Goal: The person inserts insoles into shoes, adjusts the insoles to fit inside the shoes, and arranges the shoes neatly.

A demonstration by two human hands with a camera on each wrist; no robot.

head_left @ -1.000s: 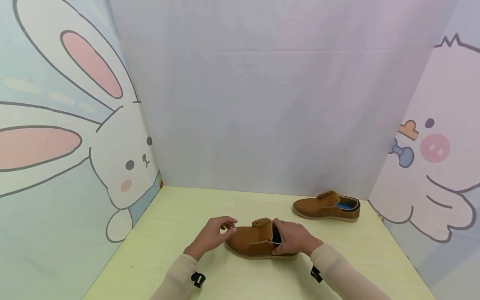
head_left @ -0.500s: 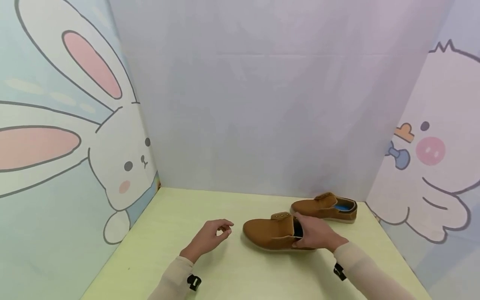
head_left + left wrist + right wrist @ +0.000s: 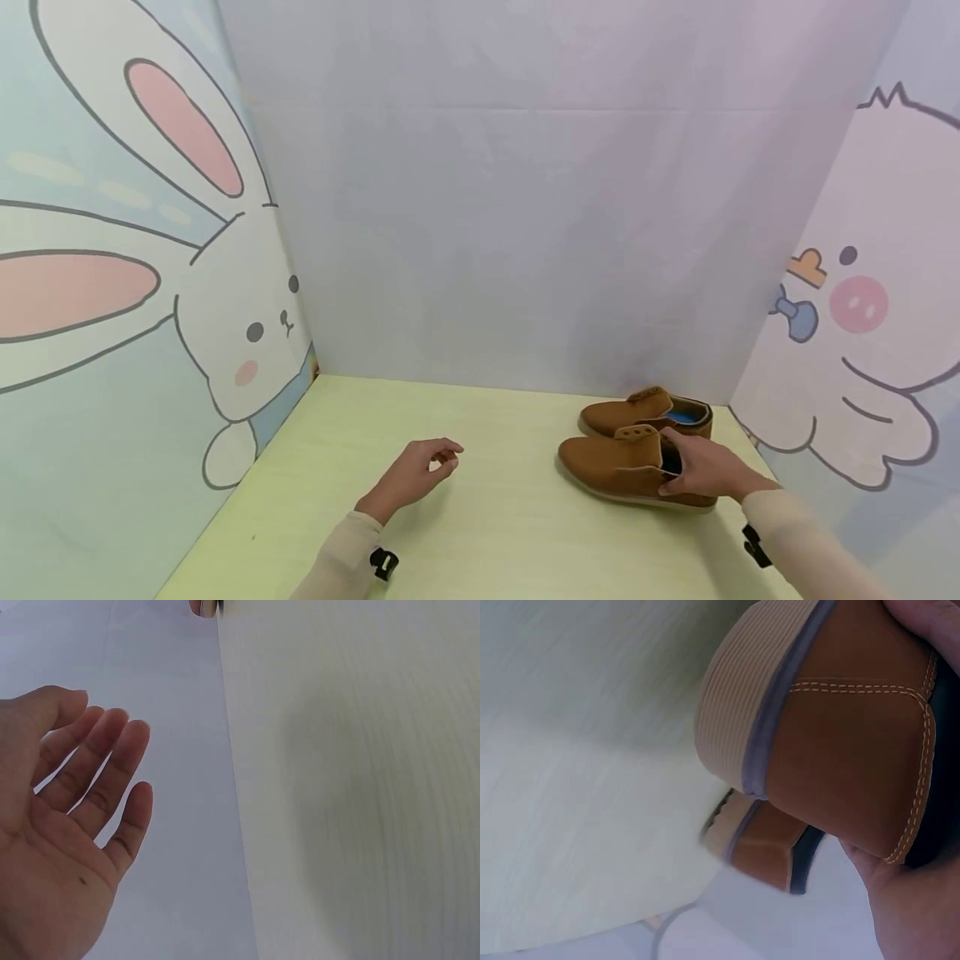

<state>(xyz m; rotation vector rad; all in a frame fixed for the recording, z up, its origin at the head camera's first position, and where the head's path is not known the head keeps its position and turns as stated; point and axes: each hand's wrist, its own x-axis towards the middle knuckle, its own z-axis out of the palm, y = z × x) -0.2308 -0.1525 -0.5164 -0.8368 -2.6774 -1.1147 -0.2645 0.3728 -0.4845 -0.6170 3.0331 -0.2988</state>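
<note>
A pale yellow-green tabletop (image 3: 495,533) sits between cartoon wall panels (image 3: 112,275). The right hand (image 3: 701,471) grips a brown shoe (image 3: 611,467) beside its pair (image 3: 637,410); the left hand (image 3: 412,477) hangs loosely curled, holding nothing.

Left hand (image 3: 416,472) hovers low over the tabletop (image 3: 487,533), palm down, fingers loosely curled and holding nothing; the wrist view shows them relaxed and slightly spread. The left forearm, in a beige sleeve, angles in from below. Out to the right, the right hand (image 3: 701,471) grips the near brown shoe (image 3: 618,467) at its heel opening, fingers over the collar, arm stretched forward.
</note>
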